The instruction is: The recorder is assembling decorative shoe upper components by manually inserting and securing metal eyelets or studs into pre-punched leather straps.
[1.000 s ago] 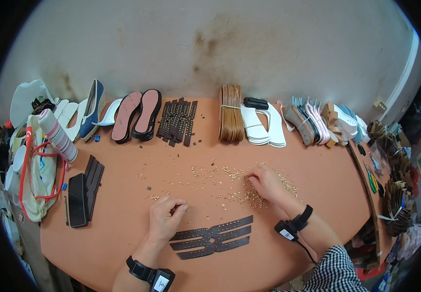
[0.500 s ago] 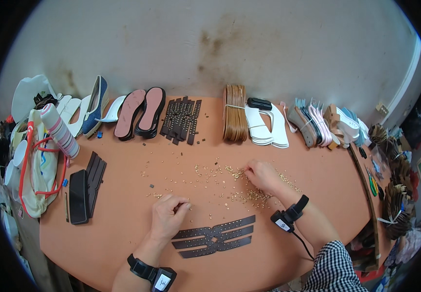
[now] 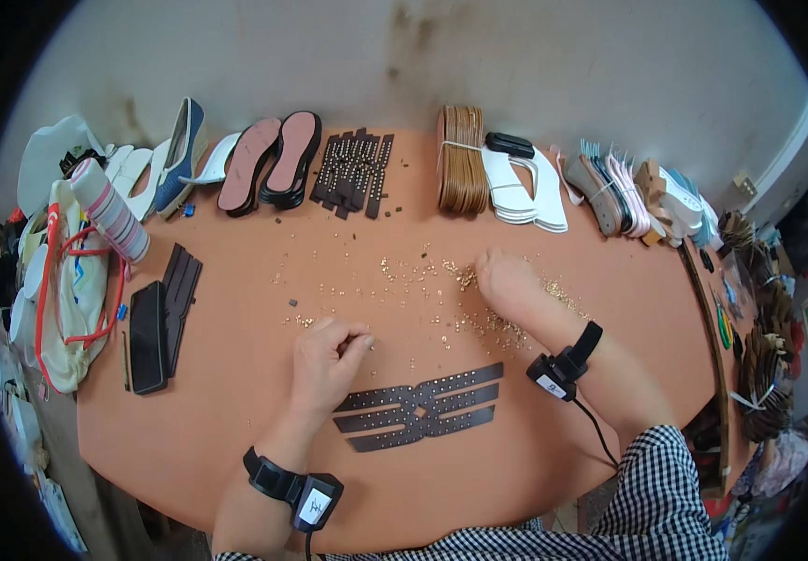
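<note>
My left hand [image 3: 331, 366] is closed, thumb against bent fingers, just above the dark brown strap piece. Whatever its fingertips pinch is too small to make out. My right hand [image 3: 505, 283] rests among the scattered gold studs [image 3: 402, 275], fingers curled down and together; anything between them is hidden. Between my forearms lies the strap piece [image 3: 420, 411], a dark leather cutout with several long arms joined in the middle. Rows of small gold studs dot its arms, and a diamond-shaped opening sits at its centre.
Behind stand pink-topped soles [image 3: 292, 154], stacked studded straps [image 3: 355, 173], a tied brown bundle [image 3: 461, 168] and white cutouts [image 3: 508, 192]. At left are a black phone-like slab [image 3: 149, 337], plain dark straps [image 3: 179, 299] and a striped can [image 3: 112, 210]. Shoe parts [image 3: 609, 192] line the right.
The view has tipped, so the whole table sits higher in the picture. My right hand's fingers are curled further down among the studs. My left hand keeps its pinch over nearly the same spot.
</note>
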